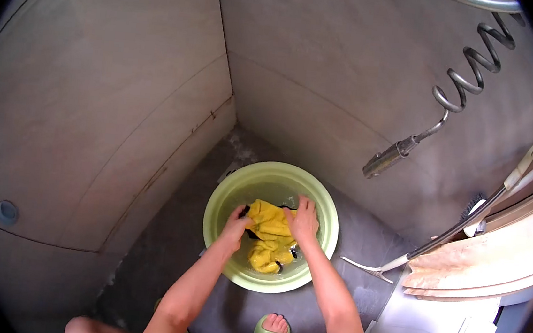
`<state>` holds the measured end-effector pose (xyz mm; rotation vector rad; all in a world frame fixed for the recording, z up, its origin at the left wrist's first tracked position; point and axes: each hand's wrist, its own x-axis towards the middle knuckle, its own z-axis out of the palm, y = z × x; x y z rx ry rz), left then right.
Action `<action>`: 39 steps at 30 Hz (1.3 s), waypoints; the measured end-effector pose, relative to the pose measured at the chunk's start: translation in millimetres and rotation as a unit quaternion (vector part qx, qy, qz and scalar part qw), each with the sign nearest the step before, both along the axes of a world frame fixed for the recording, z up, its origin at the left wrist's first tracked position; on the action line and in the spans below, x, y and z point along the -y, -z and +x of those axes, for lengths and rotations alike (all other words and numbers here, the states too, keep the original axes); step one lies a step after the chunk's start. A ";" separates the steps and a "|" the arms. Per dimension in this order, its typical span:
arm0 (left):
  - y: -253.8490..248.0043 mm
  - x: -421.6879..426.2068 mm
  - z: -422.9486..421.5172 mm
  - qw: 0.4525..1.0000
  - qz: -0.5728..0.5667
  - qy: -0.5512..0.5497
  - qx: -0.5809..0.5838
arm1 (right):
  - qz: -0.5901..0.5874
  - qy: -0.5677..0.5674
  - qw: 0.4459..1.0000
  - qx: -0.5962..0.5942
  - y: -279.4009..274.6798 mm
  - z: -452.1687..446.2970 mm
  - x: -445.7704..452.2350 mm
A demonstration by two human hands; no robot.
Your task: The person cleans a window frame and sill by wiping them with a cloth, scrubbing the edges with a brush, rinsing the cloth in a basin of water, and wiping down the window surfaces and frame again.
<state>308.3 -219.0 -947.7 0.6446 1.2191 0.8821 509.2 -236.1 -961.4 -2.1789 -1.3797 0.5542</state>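
A wet yellow garment with dark trim (268, 225) lies bunched up in water inside a light green plastic basin (220, 191). My left hand (234, 227) grips its left side, where a dark edge shows by the fingertips. At the upper right of the cloth, my right hand (303, 221) holds it with the thumb on top; part of the grip is hidden. The lower folds of the garment hang below both hands in the water.
The basin stands on a dark grey floor (233, 311) in a walled corner. A coiled metal hose with a spray nozzle (388, 160) hangs at right. A long-handled squeegee (392, 264) leans near a brush (475, 215). My foot in a green slipper (261, 332) is in front.
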 end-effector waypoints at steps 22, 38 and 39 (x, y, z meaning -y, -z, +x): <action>7.2 -10.9 27.5 0.958 -0.128 0.062 0.250 | 0.035 -0.041 0.994 -0.093 -91.5 -100.5 16.6; -44.2 -26.1 -25.6 0.998 -0.025 0.008 -0.062 | -0.177 -0.038 0.983 -0.009 -16.4 -87.1 6.1; -37.6 -25.8 -29.5 0.995 -0.025 0.012 -0.098 | -0.218 -0.105 0.969 0.050 -9.1 -92.8 4.3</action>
